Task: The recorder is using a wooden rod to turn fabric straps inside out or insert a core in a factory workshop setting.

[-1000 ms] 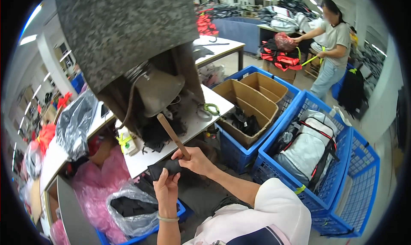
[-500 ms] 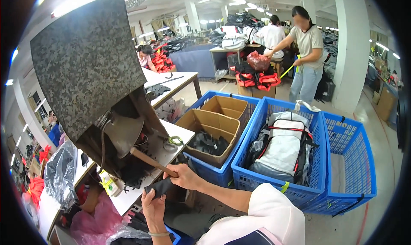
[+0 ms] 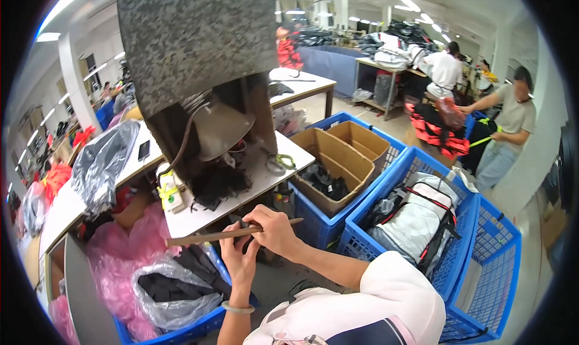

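A long, flat wooden stick lies nearly level across the front of my hands, its left end by the white table's edge. My right hand is closed around the stick toward its right end. Just below and left, my left hand pinches a small black fabric piece, mostly hidden by fingers and stick. Beyond the hands stands a mottled grey metal hood, open at the front. Inside it hang a cone-shaped metal shade and, beneath, a heap of black scraps.
Blue crates stand to the right, one with cardboard boxes, another with a white-and-black bag. At lower left, clear plastic holds black pieces beside pink plastic. A phone lies on the table. A co-worker stands at far right.
My view has turned left, so the hood and crates sit further right. The stick has swung away from under the hood to lie level across my hands; the black piece is now mostly covered.
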{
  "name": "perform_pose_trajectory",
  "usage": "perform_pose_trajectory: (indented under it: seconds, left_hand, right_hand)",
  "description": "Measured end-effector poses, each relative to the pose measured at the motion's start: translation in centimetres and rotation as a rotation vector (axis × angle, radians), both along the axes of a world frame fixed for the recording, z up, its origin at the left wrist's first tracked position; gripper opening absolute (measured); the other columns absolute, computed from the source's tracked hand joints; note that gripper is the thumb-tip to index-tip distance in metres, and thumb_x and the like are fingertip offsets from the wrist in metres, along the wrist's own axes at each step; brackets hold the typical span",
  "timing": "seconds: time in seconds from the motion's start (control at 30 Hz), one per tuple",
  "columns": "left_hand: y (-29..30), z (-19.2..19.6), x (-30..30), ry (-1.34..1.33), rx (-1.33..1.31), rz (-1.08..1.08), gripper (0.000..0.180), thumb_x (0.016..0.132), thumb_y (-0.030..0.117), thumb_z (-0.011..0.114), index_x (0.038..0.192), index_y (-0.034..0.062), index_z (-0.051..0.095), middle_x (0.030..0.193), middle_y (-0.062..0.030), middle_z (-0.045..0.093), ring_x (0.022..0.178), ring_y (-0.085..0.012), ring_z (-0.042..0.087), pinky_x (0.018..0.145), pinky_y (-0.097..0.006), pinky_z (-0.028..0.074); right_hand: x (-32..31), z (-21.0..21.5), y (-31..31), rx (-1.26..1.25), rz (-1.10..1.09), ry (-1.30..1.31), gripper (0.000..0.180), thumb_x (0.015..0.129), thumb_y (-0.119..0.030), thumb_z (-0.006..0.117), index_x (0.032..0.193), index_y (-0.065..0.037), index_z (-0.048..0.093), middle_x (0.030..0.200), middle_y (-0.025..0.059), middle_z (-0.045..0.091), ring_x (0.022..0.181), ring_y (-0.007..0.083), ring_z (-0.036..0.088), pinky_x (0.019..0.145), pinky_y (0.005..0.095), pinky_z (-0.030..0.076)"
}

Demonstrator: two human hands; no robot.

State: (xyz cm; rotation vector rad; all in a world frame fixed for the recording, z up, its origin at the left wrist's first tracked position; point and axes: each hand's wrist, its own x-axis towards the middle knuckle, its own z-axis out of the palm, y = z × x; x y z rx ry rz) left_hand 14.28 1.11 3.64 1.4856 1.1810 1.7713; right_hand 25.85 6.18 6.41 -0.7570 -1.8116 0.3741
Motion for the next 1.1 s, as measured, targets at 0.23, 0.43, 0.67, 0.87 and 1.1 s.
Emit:
perform_pose_trajectory:
  seconds: [0.23,0.43,0.67,0.87,1.1]
  left_hand:
    - [0.5,-2.2,0.4,-0.006,0.002,0.206,0.034,0.082,-0.003,0.059,0.115,-0.0092,0.052,0.124,-0.0171,0.049,0.116,-0.0261,0.05,0.094,-0.032,0.043]
    - [2.1,-2.2,0.0,0.618,0.181,0.546,0.015,0.078,-0.003,0.058,0.093,-0.0028,0.06,0.1,-0.0165,0.057,0.098,-0.0362,0.053,0.082,-0.039,0.044]
    - [3.3,-3.4,0.4,0.63,0.059,0.601,0.012,0.076,-0.001,0.059,0.088,0.0019,0.059,0.07,-0.0116,0.054,0.059,-0.0295,0.053,0.053,-0.038,0.041]
    - [3.7,-4.3,-1.8,0.691,-0.049,0.582,0.008,0.079,0.002,0.056,0.086,-0.0014,0.06,0.077,-0.0154,0.061,0.067,-0.0321,0.06,0.059,-0.038,0.046]
    - [1.3,-3.2,-1.8,0.063,-0.375,0.212,0.011,0.089,0.005,0.053,0.085,-0.0031,0.06,0.065,-0.0062,0.062,0.053,-0.0114,0.061,0.047,-0.021,0.045]
  right_hand:
    - [-1.1,-2.3,0.6,0.022,0.025,-0.032,0.021,0.069,0.001,0.063,0.089,-0.004,0.062,0.082,0.0096,0.057,0.067,0.0292,0.06,0.056,0.0354,0.05]
    - [-0.7,-3.8,1.5,-0.016,0.009,-0.07,0.016,0.072,-0.003,0.063,0.088,-0.004,0.062,0.082,0.0086,0.055,0.067,0.0284,0.06,0.057,0.035,0.049]
    - [-1.8,-6.0,2.9,-0.139,-0.062,0.008,0.007,0.077,-0.005,0.062,0.083,-0.004,0.06,0.084,0.0094,0.054,0.068,0.0293,0.058,0.056,0.0349,0.048]
    - [-2.6,-7.7,3.4,-1.165,0.619,0.737,0.008,0.081,-0.008,0.064,0.076,-0.005,0.059,0.064,-0.0012,0.051,0.053,0.007,0.047,0.046,0.0205,0.033]
    - [-2.9,-9.8,3.3,-1.332,0.737,0.68,0.021,0.082,-0.014,0.065,0.064,-0.009,0.054,0.064,-0.0019,0.051,0.048,0.0061,0.044,0.043,0.0203,0.03]
